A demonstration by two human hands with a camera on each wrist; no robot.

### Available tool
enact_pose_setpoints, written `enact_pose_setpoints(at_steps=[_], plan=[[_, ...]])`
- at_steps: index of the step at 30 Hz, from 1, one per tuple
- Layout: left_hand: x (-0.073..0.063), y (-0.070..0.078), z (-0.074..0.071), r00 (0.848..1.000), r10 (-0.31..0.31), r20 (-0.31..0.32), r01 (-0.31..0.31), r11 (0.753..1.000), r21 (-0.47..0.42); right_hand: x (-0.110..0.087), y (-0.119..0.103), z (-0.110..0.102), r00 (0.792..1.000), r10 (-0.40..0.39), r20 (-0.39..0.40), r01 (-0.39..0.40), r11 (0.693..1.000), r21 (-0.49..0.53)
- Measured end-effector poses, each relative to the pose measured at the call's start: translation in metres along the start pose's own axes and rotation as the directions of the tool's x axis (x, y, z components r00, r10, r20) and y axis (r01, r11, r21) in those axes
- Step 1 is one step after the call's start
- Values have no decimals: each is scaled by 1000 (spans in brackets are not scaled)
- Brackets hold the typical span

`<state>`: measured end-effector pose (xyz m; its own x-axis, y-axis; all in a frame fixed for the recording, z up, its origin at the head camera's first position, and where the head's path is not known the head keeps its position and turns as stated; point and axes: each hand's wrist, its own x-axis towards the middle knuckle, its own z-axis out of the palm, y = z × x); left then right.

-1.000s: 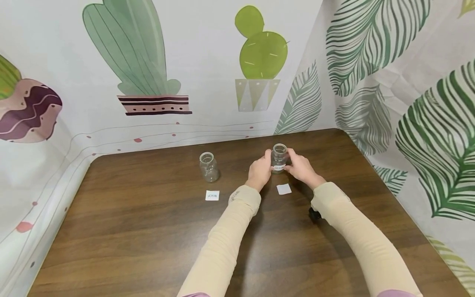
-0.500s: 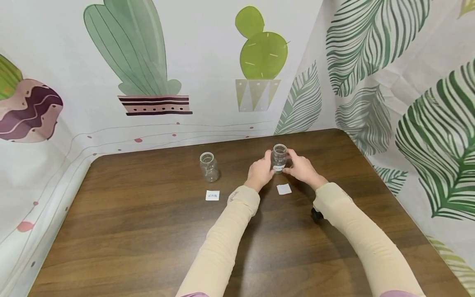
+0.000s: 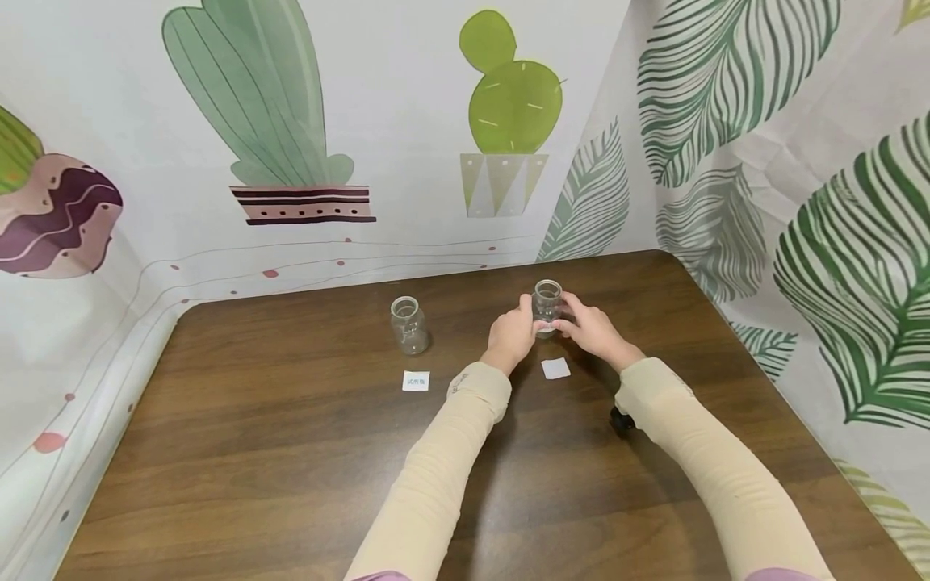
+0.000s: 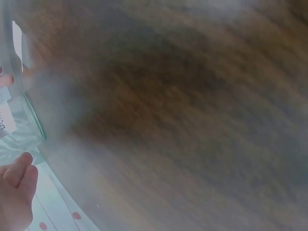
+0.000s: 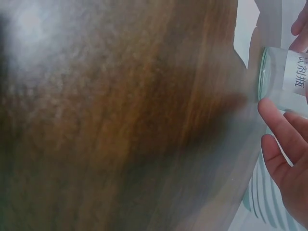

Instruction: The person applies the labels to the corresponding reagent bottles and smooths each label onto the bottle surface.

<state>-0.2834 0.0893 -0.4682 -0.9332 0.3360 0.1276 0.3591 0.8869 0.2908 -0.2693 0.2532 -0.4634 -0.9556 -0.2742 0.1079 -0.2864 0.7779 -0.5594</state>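
A clear glass jar [image 3: 547, 300] stands upright toward the back right of the table, held between both hands. My left hand [image 3: 510, 332] grips its left side, and my right hand [image 3: 594, 331] grips its right side. Both thumbs meet at the front, low on the glass, and cover most of a white label. In the right wrist view that label [image 5: 294, 76] shows printed characters; the left wrist view catches only part of the label [image 4: 6, 118]. A plain white slip of paper [image 3: 555, 369] lies on the table just in front of the jar.
To the left stands a second glass jar [image 3: 409, 329], with a printed paper label [image 3: 416, 381] lying in front of it. The brown wooden table [image 3: 276, 452] meets a patterned wall covering at the back and right.
Both thumbs have come inward over the front of the jar, so the label that showed earlier is now mostly covered. The jar has stayed in nearly the same spot.
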Motion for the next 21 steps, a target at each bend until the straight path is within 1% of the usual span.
enact_pose_setpoints(at_steps=[6,12,16,18,21], plan=[[0,-5,-2,999,40,2,-40,999,6,0,1,-3,1000,2,1,-2,1000,-8],[0,-9,-6,995,96,10,-96,994,44,2,2,-4,1000,8,-11,-9,999,-43],[0,-11,-8,993,122,3,-122,991,59,2,2,-3,999,19,-30,-21,998,-61],[-1,-11,-8,992,129,1,-129,989,74,2,3,-2,999,20,-34,-23,997,-70],[-3,-13,-8,991,137,1,-136,986,101,1,3,-1,1000,-3,-29,0,996,-88]])
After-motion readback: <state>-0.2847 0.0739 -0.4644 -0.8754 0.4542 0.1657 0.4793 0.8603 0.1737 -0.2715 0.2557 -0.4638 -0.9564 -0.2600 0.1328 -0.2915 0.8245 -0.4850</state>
